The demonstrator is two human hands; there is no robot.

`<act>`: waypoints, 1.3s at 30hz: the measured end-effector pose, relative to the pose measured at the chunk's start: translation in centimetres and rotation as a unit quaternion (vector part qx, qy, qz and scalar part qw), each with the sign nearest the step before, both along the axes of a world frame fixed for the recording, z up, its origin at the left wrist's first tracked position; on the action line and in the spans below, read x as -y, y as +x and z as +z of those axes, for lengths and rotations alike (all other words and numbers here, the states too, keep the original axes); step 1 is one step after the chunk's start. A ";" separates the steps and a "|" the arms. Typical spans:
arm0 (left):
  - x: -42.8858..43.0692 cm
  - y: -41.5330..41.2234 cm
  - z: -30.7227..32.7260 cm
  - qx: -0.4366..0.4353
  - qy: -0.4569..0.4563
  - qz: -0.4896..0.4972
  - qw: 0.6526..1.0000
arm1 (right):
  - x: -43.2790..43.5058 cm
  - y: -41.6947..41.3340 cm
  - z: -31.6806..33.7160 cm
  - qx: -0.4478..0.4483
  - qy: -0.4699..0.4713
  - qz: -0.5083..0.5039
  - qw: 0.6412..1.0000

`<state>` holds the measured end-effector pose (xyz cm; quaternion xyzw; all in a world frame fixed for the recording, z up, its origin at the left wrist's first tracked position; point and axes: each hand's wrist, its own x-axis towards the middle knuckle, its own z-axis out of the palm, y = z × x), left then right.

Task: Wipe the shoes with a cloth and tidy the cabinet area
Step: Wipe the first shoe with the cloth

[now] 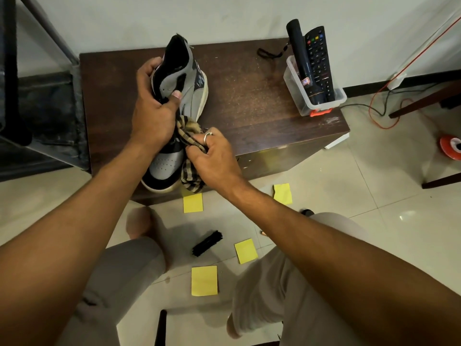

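A grey, black and white high-top shoe (pixel 167 163) is held above the front edge of the dark wooden cabinet (pixel 249 101), its toe pointing toward me. My left hand (pixel 152 113) grips it at the collar, thumb across the tongue area. My right hand (pixel 214 156) holds a bunched tan-and-black striped cloth (pixel 190 178) against the shoe's right side near the toe. A ring sits on one finger of that hand.
A clear plastic bin (pixel 298 96) at the cabinet's right end holds a black torch (pixel 303 63) and a remote (pixel 320 61). Several yellow sticky notes (pixel 204 280) and a black shoe brush (pixel 207 242) lie on the tiled floor by my knees. Cables (pixel 381 106) trail at right.
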<state>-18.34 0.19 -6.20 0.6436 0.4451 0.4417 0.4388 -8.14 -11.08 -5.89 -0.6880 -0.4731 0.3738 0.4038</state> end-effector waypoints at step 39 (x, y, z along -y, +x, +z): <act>0.2 0.5 -0.5 -0.047 0.003 0.071 0.996 | -0.1 -0.6 0.4 -0.041 -0.063 -0.110 0.991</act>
